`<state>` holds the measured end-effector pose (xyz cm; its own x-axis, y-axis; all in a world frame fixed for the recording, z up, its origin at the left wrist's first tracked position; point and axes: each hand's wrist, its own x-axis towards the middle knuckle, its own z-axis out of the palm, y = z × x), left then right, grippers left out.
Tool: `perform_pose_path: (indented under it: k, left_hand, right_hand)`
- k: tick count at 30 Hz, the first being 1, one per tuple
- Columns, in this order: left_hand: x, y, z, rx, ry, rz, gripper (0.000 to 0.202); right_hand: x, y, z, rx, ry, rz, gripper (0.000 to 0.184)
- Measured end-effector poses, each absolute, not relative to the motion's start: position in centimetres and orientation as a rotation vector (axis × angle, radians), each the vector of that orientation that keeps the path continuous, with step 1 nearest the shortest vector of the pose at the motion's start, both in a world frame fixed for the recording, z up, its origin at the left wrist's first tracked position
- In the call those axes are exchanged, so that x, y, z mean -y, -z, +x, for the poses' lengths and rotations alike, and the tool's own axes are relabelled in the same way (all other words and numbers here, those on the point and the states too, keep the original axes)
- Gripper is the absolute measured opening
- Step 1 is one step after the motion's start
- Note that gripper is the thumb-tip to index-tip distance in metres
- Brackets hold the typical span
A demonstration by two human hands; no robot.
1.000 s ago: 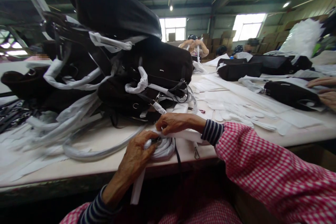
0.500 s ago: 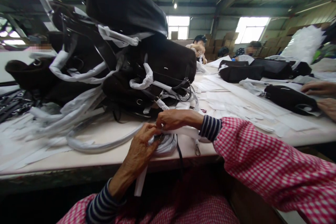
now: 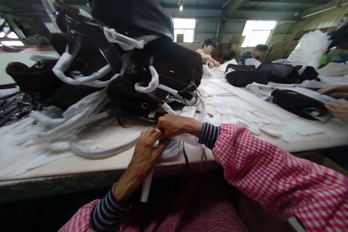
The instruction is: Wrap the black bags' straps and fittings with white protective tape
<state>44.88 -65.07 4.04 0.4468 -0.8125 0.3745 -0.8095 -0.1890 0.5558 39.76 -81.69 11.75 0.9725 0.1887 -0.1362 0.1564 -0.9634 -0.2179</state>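
Note:
My left hand (image 3: 144,156) curls over a coiled bag strap wrapped in white protective film (image 3: 170,150), with a small metal fitting just visible at the fingertips. My right hand (image 3: 174,125) pinches a flat white strip (image 3: 185,139) against that coil, just above my left hand. Another end of white strip (image 3: 146,186) hangs off the table edge below my left hand, beside a thin black strap (image 3: 186,163). A metal swivel clasp (image 3: 204,155) lies near my right wrist. Both sleeves are pink gingham over striped cuffs.
A tall heap of black bags (image 3: 152,69) with white-wrapped handles sits directly beyond my hands. A wrapped handle loop (image 3: 103,148) lies on the white table (image 3: 114,141). White strips (image 3: 233,108) lie to the right. A co-worker's hands (image 3: 335,101) rest on a black bag (image 3: 297,103).
My hands have drawn slightly left and closer together on the coil. The view has tilted a little. The far co-worker's raised hands have dropped toward the table.

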Motion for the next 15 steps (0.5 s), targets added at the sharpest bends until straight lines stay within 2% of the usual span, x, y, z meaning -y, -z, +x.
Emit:
perform_pose_path:
  k: [9,15]
  left_hand:
    - [65.2,-5.4,46.1,1.502,0.044,2.117,0.011]
    - [65.3,-7.1,46.4,1.659,0.047,2.296,0.023]
  right_hand:
    - [84.4,-10.8,38.9,0.325,-0.283,-2.588,0.021]
    - [82.8,-10.9,38.1,0.198,-0.144,-2.73,0.018]
